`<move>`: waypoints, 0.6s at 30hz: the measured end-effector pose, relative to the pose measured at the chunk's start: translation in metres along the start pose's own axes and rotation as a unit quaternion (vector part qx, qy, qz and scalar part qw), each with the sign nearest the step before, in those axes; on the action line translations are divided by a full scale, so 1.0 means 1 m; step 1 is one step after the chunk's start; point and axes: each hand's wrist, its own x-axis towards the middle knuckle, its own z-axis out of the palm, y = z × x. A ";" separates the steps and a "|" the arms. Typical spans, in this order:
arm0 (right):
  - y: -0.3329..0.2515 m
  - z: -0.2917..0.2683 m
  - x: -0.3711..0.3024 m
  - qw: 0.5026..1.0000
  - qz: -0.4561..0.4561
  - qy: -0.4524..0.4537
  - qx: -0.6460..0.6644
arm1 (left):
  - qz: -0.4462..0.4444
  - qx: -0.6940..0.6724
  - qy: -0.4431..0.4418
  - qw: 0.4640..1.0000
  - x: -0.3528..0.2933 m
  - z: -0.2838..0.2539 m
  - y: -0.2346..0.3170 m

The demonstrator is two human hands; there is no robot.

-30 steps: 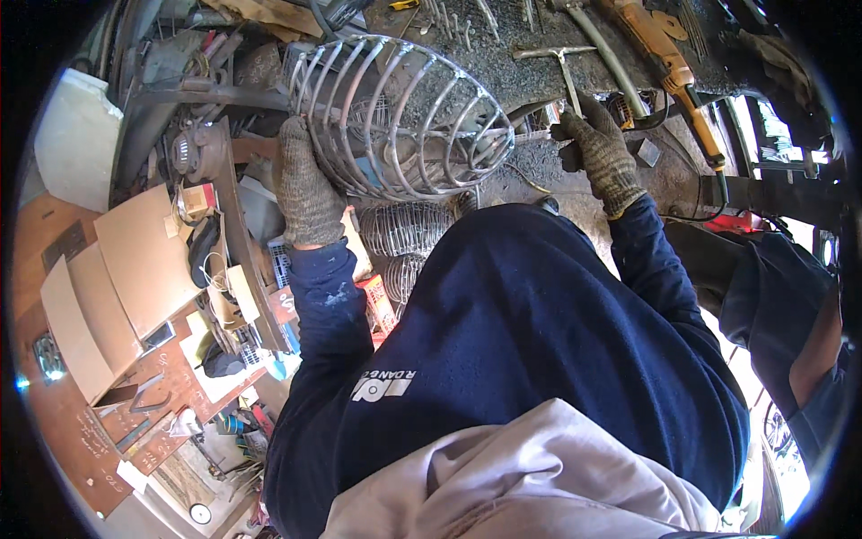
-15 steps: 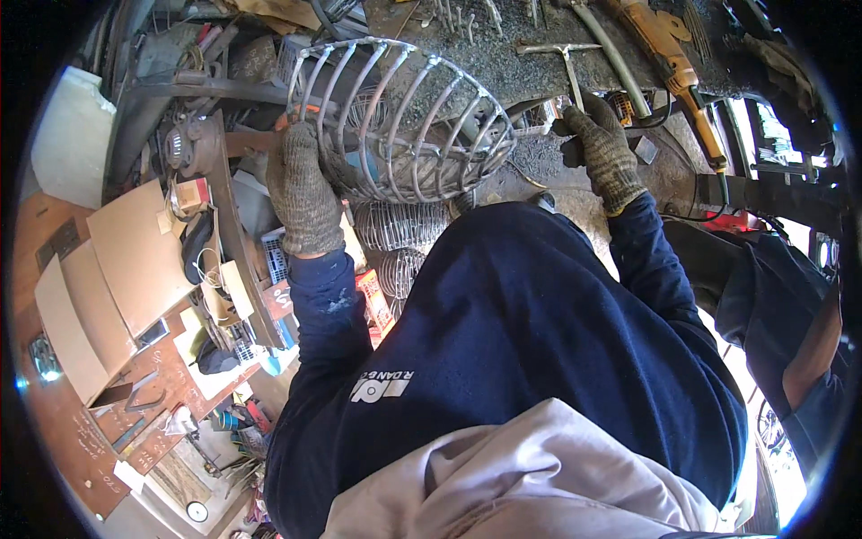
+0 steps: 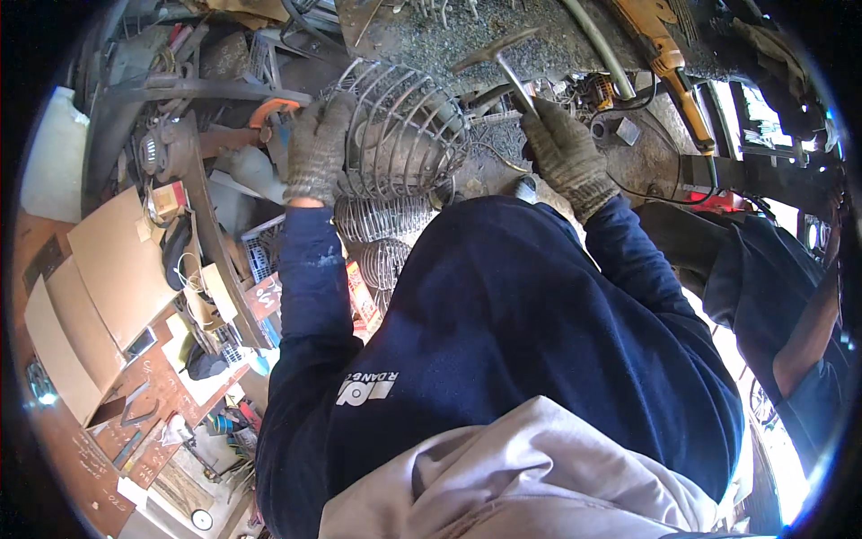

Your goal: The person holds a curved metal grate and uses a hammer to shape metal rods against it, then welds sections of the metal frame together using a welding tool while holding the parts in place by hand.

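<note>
My left hand, in a knitted work glove, is closed on the left rim of a rounded metal-rod basket. The cage of curved bars is tilted above the floor, in front of my body. In my gloved right hand is a chipping hammer, gripped by the lower end of its thin handle. Its narrow head points up and left, just right of and beyond the basket, apart from it. The fingertips of both hands are partly hidden.
More wire baskets are stacked below the held one. A dark workbench lies ahead, bearing a yellow angle grinder and a metal pipe. Cardboard rests at left. Another person's arm shows at far right.
The basket has been turned and drawn lower, showing smaller now. My right hand has moved left with the chipping hammer, bringing its head closer to the basket's far side.
</note>
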 end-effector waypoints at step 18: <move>-0.032 0.016 -0.020 0.962 -0.179 0.020 -0.208 | -0.138 -0.010 0.037 0.990 0.000 0.043 -0.025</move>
